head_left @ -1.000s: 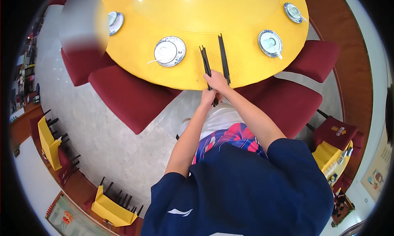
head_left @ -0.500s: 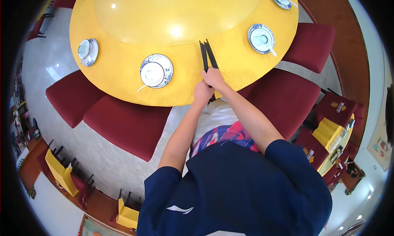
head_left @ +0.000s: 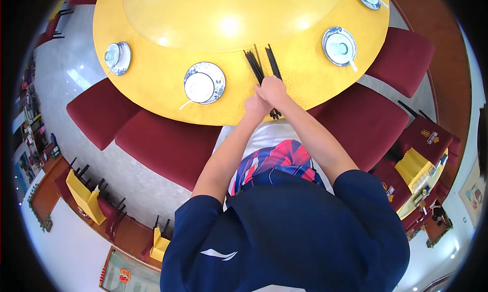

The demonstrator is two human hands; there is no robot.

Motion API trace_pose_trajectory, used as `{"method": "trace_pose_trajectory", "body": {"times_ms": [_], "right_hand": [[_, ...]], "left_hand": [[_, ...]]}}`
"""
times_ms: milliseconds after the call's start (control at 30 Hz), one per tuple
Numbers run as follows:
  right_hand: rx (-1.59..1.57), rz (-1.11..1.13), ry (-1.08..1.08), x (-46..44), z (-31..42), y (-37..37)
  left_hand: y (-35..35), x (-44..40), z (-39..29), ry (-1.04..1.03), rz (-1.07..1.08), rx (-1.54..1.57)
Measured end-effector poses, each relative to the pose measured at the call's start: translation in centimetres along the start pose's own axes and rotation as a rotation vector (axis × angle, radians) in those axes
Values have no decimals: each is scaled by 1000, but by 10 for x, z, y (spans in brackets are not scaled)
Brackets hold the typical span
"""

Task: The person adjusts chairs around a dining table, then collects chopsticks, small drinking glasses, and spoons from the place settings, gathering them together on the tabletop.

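Both my hands are closed round black chopsticks at the near edge of the yellow-covered round table (head_left: pixel 300 84). My right hand (head_left: pixel 273 90) lies uppermost, partly over my left hand (head_left: pixel 258 105), and their fingers meet. The chopsticks (head_left: pixel 253 63) fan out beyond my hands in two bunches, one leaning left and one nearly straight, with a single stick standing out between. Their near ends show just below my hands. Which hand grips which bunch is hidden. To the left of the hands sits a blue-patterned plate (head_left: pixel 219 78) with a white bowl (head_left: pixel 199 87) and spoon.
Another place setting (head_left: pixel 339 46) lies to the right, and one more (head_left: pixel 118 58) at far left. A clear turntable (head_left: pixel 229 7) covers the table's middle. Dark red chairs (head_left: pixel 363 122) stand close round the edge. Behind on the right is a second table with yellow cloth (head_left: pixel 413 166).
The chopsticks have spread from a narrow pair of bunches into a wider fan, with one stick now apart. My hands stay together, and the whole view has shifted slightly.
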State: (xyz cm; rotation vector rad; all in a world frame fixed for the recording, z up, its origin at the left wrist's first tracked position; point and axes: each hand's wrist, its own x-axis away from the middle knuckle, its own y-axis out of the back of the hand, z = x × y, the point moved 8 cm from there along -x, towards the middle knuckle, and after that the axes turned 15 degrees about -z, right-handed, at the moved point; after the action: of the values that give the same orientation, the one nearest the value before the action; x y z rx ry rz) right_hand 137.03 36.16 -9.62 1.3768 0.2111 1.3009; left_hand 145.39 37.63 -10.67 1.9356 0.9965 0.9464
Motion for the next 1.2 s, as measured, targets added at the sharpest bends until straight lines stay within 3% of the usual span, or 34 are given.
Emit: {"method": "trace_pose_trajectory", "body": {"times_ms": [200,267,300,367,467,767,933,1000,1067,1133,1200], "right_hand": [[-61,-97,-90,34,-17,14],[-62,-141,-90,43,-18,19],[-103,-264,-60,42,-16,24],[-143,-462,-29,34,-15,24],[-93,-516,20,20,-5,5],[-81,-470,64,32,13,-11],[-20,-375,112,52,21,-5],[-87,-408,84,58,12,3],[-130,-596,80,65,-10,18],[-137,-599,21,65,-43,20],[-119,-671,-115,67,-89,17]], "left_hand": [[5,13,23,89,131,-13],[8,17,26,74,44,65],[12,23,27,54,-33,134],[12,29,28,-4,-58,167],[3,40,32,-39,-42,192],[-2,57,64,17,-48,320],[15,57,66,268,-132,504],[11,55,62,295,-161,529],[2,52,58,322,-179,558],[7,47,48,316,-278,522],[3,41,34,337,-233,496]]}}
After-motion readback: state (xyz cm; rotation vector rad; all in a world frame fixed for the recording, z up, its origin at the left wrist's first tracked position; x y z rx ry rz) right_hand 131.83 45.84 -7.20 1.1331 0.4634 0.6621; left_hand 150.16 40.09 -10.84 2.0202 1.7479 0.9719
